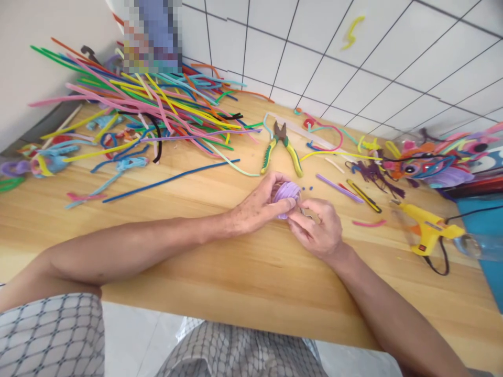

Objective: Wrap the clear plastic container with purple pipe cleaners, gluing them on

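Note:
A small lilac pipe-cleaner coil [286, 191] sits at the middle of the wooden table [220, 262]. My left hand [257, 207] curls round its left side, fingers closed on it. My right hand [317, 228] pinches its lower right edge with thumb and fingertips. Both hands rest on the tabletop. Part of the coil is hidden by my fingers.
Pliers with yellow-green handles [281, 149] lie just beyond the hands. A big heap of coloured pipe cleaners [157, 104] fills the far left. A yellow glue gun [426, 230] and a craft knife [363, 195] lie to the right, finished pipe-cleaner figures [428, 162] behind them.

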